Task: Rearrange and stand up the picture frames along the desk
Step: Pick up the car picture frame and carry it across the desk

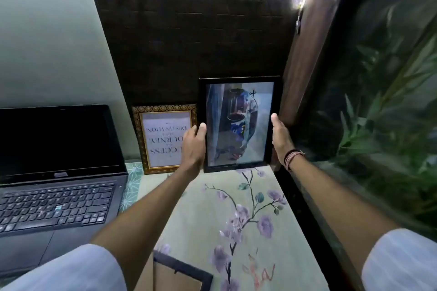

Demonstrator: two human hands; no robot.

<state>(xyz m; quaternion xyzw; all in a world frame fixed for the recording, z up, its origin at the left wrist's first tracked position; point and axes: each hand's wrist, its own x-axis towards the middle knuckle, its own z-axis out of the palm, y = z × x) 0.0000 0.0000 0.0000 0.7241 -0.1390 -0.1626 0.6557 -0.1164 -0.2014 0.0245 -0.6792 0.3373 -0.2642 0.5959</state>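
Observation:
A black picture frame [238, 125] with a vase picture stands upright at the back of the desk, against the dark wall panel. My left hand [192, 146] grips its left edge and my right hand [280, 137] holds its right edge. To its left a gold ornate frame [165, 139] leans on the wall with its printed text upside down; my left hand partly covers its right side. A third black frame [182, 274] lies face down at the desk's near edge, showing its brown backing.
An open black laptop [56, 186] fills the left of the desk. The floral green desk cover [236, 220] spreads between my arms. A glass pane with green plants behind it [383, 106] runs along the right edge, close to the black frame.

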